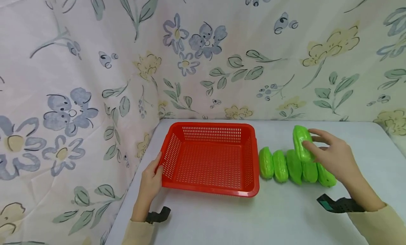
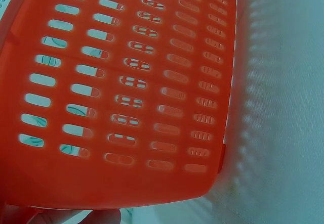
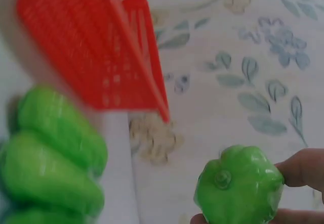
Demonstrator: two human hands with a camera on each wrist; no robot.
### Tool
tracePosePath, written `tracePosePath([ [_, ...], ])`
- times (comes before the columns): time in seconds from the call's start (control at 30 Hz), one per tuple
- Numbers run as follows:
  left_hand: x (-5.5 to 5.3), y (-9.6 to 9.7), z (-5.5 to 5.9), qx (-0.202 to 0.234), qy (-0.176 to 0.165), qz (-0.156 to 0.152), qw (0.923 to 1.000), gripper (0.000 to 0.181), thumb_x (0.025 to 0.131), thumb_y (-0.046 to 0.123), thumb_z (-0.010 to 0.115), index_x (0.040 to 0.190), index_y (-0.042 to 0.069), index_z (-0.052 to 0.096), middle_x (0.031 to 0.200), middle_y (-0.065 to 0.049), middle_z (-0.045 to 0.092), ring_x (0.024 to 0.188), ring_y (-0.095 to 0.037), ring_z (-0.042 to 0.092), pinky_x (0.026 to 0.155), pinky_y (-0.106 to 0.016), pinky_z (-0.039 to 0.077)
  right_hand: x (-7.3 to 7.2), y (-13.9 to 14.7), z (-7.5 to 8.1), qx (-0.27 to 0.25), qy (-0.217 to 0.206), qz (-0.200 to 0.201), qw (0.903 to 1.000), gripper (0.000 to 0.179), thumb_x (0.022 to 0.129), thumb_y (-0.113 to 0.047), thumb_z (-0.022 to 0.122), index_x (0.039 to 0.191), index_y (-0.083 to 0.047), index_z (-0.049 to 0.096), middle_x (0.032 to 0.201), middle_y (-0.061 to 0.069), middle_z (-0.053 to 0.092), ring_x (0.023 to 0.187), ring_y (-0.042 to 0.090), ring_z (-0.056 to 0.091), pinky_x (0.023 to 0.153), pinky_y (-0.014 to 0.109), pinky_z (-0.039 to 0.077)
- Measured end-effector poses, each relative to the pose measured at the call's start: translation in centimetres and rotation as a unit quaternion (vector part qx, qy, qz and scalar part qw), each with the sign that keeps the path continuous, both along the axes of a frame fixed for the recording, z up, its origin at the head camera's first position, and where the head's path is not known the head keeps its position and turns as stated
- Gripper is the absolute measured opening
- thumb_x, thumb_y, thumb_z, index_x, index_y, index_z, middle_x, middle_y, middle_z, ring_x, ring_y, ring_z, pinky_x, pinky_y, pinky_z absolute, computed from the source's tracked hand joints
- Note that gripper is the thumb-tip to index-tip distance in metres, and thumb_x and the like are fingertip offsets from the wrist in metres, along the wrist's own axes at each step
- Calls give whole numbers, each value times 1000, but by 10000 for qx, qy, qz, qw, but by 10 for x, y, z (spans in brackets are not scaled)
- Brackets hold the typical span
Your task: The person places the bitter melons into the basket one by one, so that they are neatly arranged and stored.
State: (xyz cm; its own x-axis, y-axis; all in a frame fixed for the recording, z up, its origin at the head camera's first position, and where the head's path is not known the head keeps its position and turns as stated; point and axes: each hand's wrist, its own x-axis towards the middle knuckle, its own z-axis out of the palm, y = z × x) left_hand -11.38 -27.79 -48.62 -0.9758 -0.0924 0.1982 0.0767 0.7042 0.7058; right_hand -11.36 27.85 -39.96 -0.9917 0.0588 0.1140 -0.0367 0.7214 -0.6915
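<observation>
Red plastic makes up the basket [image 1: 209, 162] in the middle of the head view, and the left hand [image 1: 150, 183] grips its left rim, fingers partly closed round the edge. Right of centre, the right hand [image 1: 337, 157] pinches a glossy green vegetable [image 1: 302, 143] between thumb and fingers, which stand apart only by its thickness; the right wrist view, where it sits at lower right, shows it clear of the row of similar vegetables [image 1: 280, 165] on the white tabletop [image 1: 285, 217]. Such a shiny skin may prove slippery, so an even, firm pinch near the middle should serve best. Any move leftward wants height enough to miss the row and the basket's right rim. Steady pressure from the left hand, without tipping, and a low, gentle release would suit.
</observation>
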Motion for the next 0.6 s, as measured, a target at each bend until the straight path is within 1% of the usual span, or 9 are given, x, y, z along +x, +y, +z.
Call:
tracePosePath([
  [0.07,-1,0,0,-9,-1,-27,10000,54,107,9,48,161,16,42,135,-16,67,96,-25,58,80,-33,48,-6,-17,5,-178,-93,198,9996,63,103,-41,63,153,-6,49,134,36,62,76,6,73,59,25,56],
  [0.1,-1,0,0,-5,-13,-33,10000,54,107,9,48,161,17,42,136,-16,66,96,-25,58,81,-34,49,-9,-25,7,-231,-112,286,9993,63,103,-42,63,153,-7,49,134,35,63,75,2,71,60,26,56],
  [0.17,-2,1,0,4,-32,-37,10000,55,107,9,47,161,17,41,137,-15,66,98,-26,58,83,-36,48,-16,-44,11,-344,-145,464,9982,63,103,-44,63,153,-7,50,135,33,63,81,8,74,61,28,58],
  [0.27,-2,1,2,18,-60,-38,10000,55,107,10,47,161,17,41,139,-15,65,99,-26,58,84,-36,49,-28,-73,15,-512,-218,716,9959,62,102,-43,64,152,-8,50,137,30,62,94,30,76,62,30,60],
  [0.33,-1,1,2,27,-66,-22,10000,55,107,9,47,161,17,41,140,-15,65,99,-26,58,84,-36,49,-37,-91,15,-653,-318,858,9937,62,102,-41,65,153,-9,49,139,28,61,103,39,73,63,33,62],
  [0.4,-1,1,2,42,-67,-27,10000,55,107,9,46,161,16,41,139,-16,65,98,-26,58,83,-36,49,-45,-109,15,-741,-395,956,9919,61,101,-39,66,152,-10,49,140,26,61,108,41,71,64,35,63],
  [0.53,0,0,1,58,-60,12,10000,55,107,9,47,161,16,42,138,-16,65,97,-26,58,82,-35,48,-63,-141,12,-849,-492,1133,9887,61,100,-35,68,153,-9,49,140,24,61,113,40,68,68,36,63],
  [0.6,0,1,1,74,-70,24,9999,55,107,10,47,161,17,42,138,-15,65,96,-25,57,80,-33,48,-72,-155,10,-948,-606,1226,9861,62,100,-33,67,154,-9,48,139,23,61,111,39,68,69,37,63],
])
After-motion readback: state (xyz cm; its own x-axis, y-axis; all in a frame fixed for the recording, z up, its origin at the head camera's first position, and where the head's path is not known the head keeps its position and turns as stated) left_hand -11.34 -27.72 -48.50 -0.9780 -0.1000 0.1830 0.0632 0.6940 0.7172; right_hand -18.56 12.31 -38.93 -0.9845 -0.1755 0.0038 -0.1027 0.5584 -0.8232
